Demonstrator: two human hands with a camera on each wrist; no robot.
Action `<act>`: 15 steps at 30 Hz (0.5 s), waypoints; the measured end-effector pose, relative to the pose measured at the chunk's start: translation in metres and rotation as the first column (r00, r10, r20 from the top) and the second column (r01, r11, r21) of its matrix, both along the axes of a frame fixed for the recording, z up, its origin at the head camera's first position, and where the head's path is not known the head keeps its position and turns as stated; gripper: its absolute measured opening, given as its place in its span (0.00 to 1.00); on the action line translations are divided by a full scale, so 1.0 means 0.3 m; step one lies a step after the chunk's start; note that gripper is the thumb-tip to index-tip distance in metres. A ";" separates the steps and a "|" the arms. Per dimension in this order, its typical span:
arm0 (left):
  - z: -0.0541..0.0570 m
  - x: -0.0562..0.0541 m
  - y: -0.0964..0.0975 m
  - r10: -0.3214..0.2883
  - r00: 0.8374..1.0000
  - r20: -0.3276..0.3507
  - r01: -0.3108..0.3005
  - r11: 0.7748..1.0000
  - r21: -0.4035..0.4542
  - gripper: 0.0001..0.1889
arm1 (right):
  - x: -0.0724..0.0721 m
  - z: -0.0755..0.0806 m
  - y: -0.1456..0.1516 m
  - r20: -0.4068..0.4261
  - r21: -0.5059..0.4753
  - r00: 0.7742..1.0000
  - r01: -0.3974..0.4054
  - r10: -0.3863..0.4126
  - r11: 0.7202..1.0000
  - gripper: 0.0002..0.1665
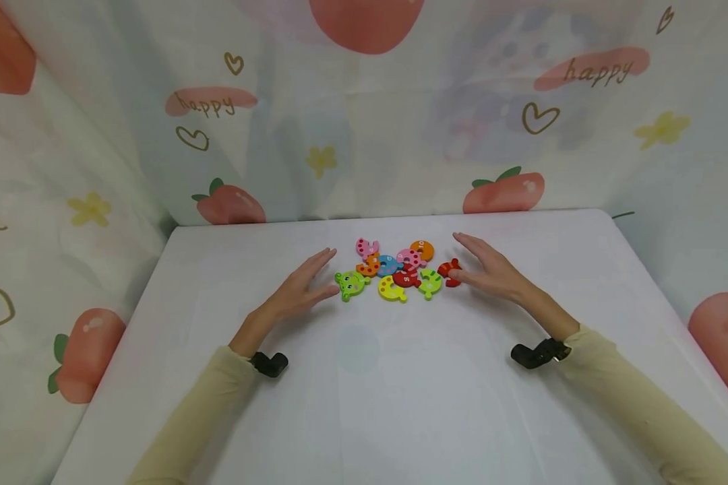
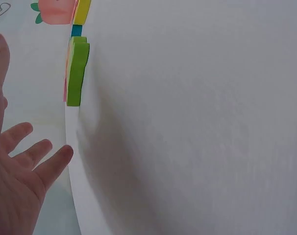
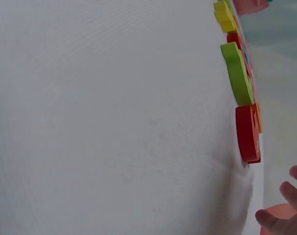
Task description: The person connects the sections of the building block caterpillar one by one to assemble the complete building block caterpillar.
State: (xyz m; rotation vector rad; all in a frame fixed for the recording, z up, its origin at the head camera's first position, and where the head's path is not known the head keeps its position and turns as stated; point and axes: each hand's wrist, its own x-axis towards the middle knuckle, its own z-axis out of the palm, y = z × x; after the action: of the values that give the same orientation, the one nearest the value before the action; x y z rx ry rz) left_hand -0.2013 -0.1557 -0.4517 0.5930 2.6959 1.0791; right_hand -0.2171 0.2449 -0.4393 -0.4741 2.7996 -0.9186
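Observation:
A cluster of flat, colourful wooden puzzle pieces lies on the white table in the head view, some with numbers. At its left end is a green face-shaped piece (image 1: pixel 350 285); my left hand (image 1: pixel 300 288) is beside it, fingers extended, holding nothing. Opposite, my right hand (image 1: pixel 496 271) is spread next to a red piece (image 1: pixel 445 269), its thumb overlapping the piece in this view; in the right wrist view the hand (image 3: pixel 288 208) appears apart from the red piece (image 3: pixel 247 133). Between them lie a yellow piece (image 1: pixel 389 289), a blue piece (image 1: pixel 387 264) and several others.
White cloth covers the table (image 1: pixel 358 404). A printed curtain (image 1: pixel 364 135) with strawberries and hearts hangs behind and along the sides. A black wrist camera is strapped to each forearm, the left one (image 1: pixel 271 364) and the right one (image 1: pixel 536 353).

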 end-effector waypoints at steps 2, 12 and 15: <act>-0.002 -0.002 0.012 -0.017 1.000 0.001 0.017 1.000 0.020 0.42 | -0.001 -0.003 -0.001 0.007 -0.012 1.000 0.005 -0.005 1.000 0.51; -0.024 -0.010 0.060 -0.121 0.988 -0.092 0.111 0.988 -0.106 0.41 | 0.002 -0.024 -0.002 0.075 -0.076 0.997 -0.017 0.023 0.997 0.52; -0.028 -0.009 0.074 -0.146 0.983 -0.107 0.122 0.971 -0.205 0.37 | 0.004 -0.031 0.001 0.086 -0.105 0.995 -0.048 0.057 0.993 0.50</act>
State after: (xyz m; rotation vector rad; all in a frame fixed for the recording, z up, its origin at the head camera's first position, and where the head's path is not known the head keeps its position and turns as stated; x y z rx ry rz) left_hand -0.2039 -0.1335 -0.4600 0.8148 2.7735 0.7536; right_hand -0.2158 0.2452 -0.4486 -0.5058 2.6574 -1.0491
